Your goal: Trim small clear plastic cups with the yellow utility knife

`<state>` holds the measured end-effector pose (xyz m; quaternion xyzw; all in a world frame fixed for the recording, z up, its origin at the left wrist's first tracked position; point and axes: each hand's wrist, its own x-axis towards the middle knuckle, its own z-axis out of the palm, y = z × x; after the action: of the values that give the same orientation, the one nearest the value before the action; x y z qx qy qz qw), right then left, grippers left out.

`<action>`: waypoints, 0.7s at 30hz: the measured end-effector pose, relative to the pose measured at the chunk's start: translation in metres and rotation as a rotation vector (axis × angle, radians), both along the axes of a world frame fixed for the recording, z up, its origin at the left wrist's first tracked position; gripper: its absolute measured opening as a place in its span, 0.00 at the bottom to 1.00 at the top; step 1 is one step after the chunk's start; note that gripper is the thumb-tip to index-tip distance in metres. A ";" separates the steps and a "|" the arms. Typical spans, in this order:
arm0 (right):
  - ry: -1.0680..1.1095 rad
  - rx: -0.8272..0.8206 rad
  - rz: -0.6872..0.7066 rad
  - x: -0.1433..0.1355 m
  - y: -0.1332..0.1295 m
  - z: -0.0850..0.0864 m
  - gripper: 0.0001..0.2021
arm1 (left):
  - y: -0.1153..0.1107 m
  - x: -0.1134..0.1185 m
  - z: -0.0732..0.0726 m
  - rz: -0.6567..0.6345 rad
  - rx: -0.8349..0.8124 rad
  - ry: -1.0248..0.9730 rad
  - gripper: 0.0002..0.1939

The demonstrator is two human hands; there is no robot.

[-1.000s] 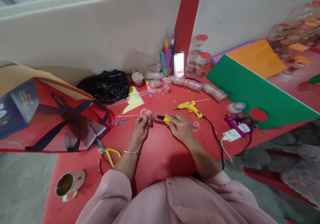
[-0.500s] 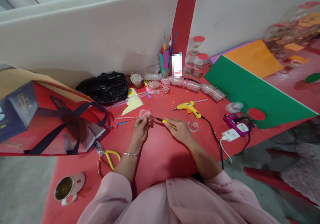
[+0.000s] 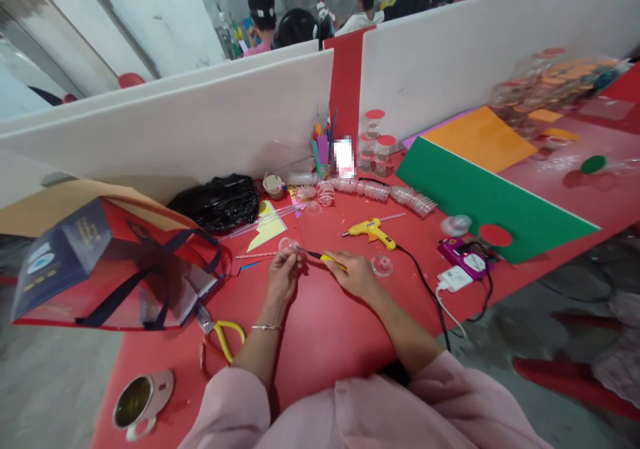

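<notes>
Above the middle of the desk (image 3: 330,329): clear plastic piece (image 3: 289,243), pinched by the left hand (image 3: 283,275). Right hand (image 3: 356,275) closed round a yellow knife (image 3: 334,261), blade towards the piece; contact too small to tell. Glue gun (image 3: 371,229) lies right of them. Stacked cups (image 3: 373,190) line the far edge. Cutters (image 3: 204,318) near the left edge, mug (image 3: 163,389) at the near left corner.

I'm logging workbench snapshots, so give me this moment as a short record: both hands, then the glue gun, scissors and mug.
Left hand: holds a clear round plastic piece
Right hand: holds a yellow-and-black hand tool, pointed toward that piece
Glue gun: yellow, lying on the red table
Scissors: red and yellow handles, table's left side
Mug: near left corner, brownish liquid inside
</notes>
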<state>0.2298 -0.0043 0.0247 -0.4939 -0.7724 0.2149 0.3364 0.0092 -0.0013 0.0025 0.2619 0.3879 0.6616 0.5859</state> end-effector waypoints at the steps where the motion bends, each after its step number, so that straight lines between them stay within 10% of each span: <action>1: 0.023 -0.027 0.010 -0.001 0.000 0.001 0.19 | -0.001 0.001 0.001 0.020 -0.007 0.019 0.15; 10: 0.027 -0.027 0.074 -0.008 -0.003 0.012 0.19 | -0.020 0.009 0.011 0.213 -0.020 0.022 0.18; 21: -0.044 0.003 0.189 -0.015 0.012 0.025 0.19 | -0.029 -0.001 0.017 0.158 0.006 -0.084 0.18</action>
<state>0.2144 0.0074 0.0492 -0.4229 -0.8232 0.2337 0.2981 0.0080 -0.0305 0.0198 0.2041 0.3805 0.7174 0.5467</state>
